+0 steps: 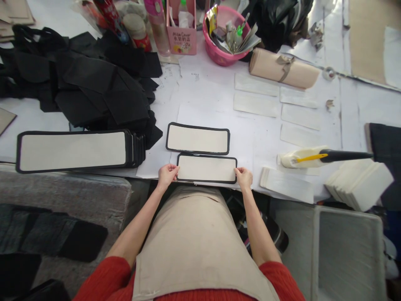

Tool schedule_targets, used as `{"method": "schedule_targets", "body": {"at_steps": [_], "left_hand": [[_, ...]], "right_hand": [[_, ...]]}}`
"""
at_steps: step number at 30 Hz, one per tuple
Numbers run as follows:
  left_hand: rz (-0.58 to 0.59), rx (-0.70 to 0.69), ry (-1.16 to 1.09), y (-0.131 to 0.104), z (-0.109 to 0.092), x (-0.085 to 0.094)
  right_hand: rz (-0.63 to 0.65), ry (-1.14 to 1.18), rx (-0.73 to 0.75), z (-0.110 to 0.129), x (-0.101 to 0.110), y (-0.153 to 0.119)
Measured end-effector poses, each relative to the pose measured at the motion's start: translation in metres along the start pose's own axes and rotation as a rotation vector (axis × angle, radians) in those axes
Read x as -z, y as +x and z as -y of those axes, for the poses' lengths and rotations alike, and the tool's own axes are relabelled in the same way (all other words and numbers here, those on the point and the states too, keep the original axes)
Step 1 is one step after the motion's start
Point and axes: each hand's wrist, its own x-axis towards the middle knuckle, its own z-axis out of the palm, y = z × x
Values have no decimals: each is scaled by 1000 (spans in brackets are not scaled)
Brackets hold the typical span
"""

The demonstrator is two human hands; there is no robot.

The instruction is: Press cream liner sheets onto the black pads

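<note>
Between my two hands lies a cream rectangular panel with a black border [206, 169], close to the table's front edge. My left hand [168, 176] pinches its left end, and my right hand [244, 177] pinches its right end; both hands are closed. Just behind it rests another black-bordered panel [198, 139], its lower edge nearly meeting the held one. To the left, a stack of similar black-bordered panels [73, 150] leans over in a row. Behind that stack spreads a large heap of black fabric pieces [94, 79].
At the right, a brush [344, 156] and a yellow-handled tool [311, 158] lie over a glue-smeared container [290, 159]. Pale strips [255, 104] and cream card stacks [360, 184] are nearby. A pink basket [222, 56], a pink box [181, 39] and a beige roll [282, 69] stand behind.
</note>
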Motion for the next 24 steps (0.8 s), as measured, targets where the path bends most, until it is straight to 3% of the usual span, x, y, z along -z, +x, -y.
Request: {"method": "schedule_targets", "body": {"at_steps": [13,24], "left_hand": [[-23,-18,41,5,8,-1],[-26,-20,46,0,1,-1]], "right_hand": [[-30,-43,-6,4,-1,0],[-4,-71,-27,7,1,-3]]}}
